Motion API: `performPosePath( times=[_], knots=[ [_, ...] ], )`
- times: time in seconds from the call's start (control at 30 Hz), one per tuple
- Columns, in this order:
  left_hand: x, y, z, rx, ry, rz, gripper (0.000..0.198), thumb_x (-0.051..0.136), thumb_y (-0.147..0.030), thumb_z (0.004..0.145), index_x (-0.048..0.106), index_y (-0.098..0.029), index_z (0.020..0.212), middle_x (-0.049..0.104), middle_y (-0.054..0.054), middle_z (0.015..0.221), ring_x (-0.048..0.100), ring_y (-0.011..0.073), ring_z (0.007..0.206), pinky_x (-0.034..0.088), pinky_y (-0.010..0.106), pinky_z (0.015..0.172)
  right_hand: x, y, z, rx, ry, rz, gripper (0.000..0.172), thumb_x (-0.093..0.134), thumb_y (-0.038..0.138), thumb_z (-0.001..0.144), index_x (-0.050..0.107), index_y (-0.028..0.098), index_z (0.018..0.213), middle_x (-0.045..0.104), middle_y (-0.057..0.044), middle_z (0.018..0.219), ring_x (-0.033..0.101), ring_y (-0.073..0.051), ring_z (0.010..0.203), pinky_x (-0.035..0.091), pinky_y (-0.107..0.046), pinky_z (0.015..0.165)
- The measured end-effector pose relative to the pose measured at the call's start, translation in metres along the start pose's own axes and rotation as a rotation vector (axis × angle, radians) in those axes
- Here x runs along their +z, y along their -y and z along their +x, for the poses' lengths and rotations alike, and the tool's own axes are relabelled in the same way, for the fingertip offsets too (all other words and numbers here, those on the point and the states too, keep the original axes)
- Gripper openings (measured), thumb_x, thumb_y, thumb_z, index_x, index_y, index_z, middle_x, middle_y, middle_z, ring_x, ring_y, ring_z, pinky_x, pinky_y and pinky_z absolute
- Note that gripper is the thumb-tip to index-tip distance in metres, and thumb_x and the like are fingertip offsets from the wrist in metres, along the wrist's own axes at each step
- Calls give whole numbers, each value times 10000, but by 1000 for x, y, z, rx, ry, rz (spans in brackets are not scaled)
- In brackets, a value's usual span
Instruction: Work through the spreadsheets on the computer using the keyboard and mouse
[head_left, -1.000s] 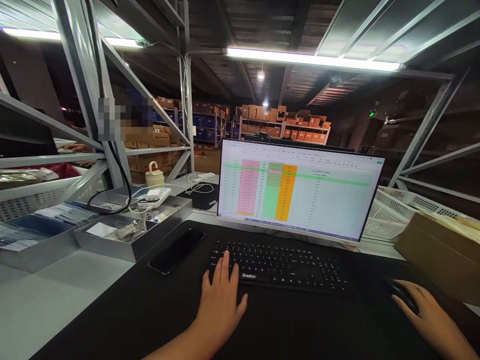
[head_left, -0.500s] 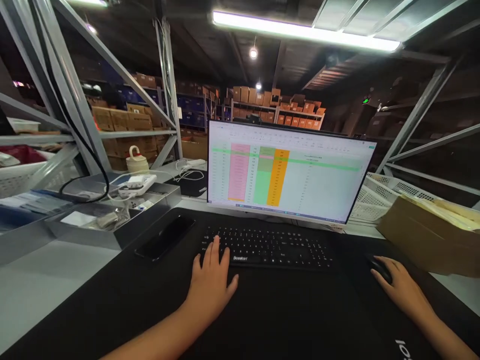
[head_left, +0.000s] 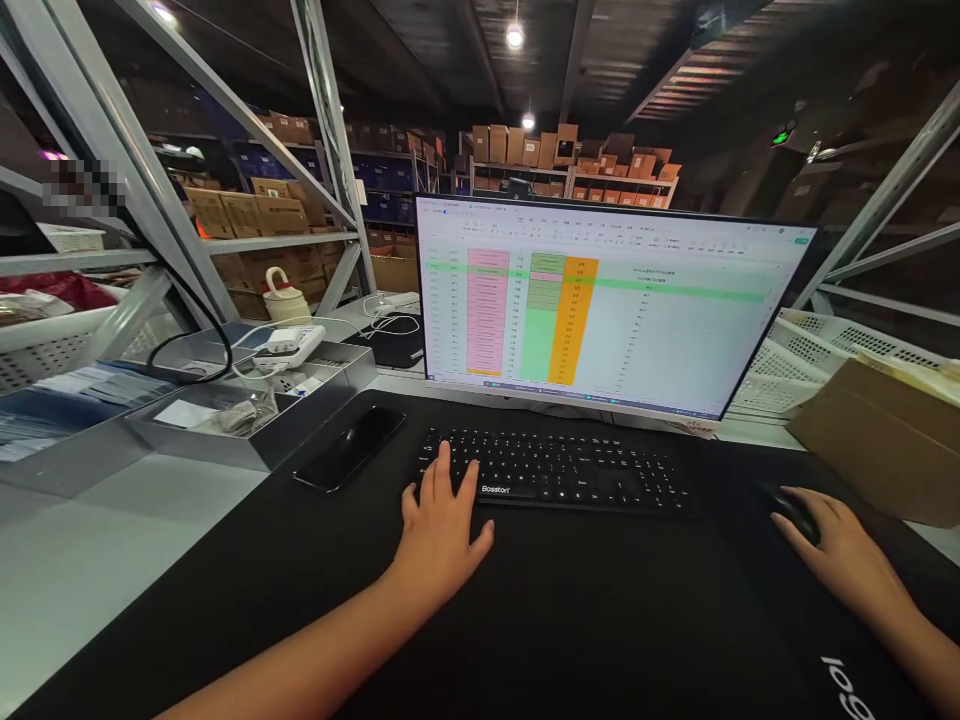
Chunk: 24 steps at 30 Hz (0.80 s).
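Lying wide-fingered over the keyboard's (head_left: 559, 470) left end: left hand (head_left: 437, 528).
Keyboard runs sideways; off its right, right hand (head_left: 846, 542) cups mouse (head_left: 798, 514).

One camera, worn on your head, looks forward and down over the flat black desk mat (head_left: 577, 610). Your left hand (head_left: 435, 530) and your right hand (head_left: 844, 545) are near it, in the lower half of the view. The black rectangular keyboard with white lettering (head_left: 555, 475) is seen slantwise from above. Beyond it, the wide flat thin-edged monitor (head_left: 675, 330) faces you, its top edge sloping down rightward. Past that, the view reaches distant brown cardboard boxes (head_left: 530, 151) and the dark ceiling (head_left: 420, 40).
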<state>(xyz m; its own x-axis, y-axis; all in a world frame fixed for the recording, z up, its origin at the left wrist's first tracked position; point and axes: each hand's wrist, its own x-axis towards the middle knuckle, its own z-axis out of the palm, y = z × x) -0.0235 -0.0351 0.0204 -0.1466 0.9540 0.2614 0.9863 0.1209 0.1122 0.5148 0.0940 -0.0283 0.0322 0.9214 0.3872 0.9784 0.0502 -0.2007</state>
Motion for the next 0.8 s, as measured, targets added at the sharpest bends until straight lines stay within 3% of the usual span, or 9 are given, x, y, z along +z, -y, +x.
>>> performPosePath(
  times=[0.4,0.6,0.8],
  knots=[
    [-2,-1,0,-3,-11,-44,605,498,-360,873,430,-252,1464,60,189,1687,319,389,1450,293,616,1148,-7,13,-2,10,-4,12,649,338,629,897,509,188,1340,544,-139,1353,523,-291,1278,435,-425,1065],
    [4,1,2,6,-20,-11,486,496,-327,871,581,-293,1348,135,177,1676,358,366,1435,314,624,1124,0,11,-1,-18,-100,86,601,424,619,860,561,208,1277,597,-133,1294,595,-299,1197,502,-459,1004],
    [6,3,3,27,-27,33,508,465,-331,875,561,-295,1373,147,178,1680,349,369,1453,335,612,1109,5,8,1,-15,-136,121,584,443,608,857,572,216,1270,605,-133,1293,616,-300,1183,530,-453,979]
  ],
)
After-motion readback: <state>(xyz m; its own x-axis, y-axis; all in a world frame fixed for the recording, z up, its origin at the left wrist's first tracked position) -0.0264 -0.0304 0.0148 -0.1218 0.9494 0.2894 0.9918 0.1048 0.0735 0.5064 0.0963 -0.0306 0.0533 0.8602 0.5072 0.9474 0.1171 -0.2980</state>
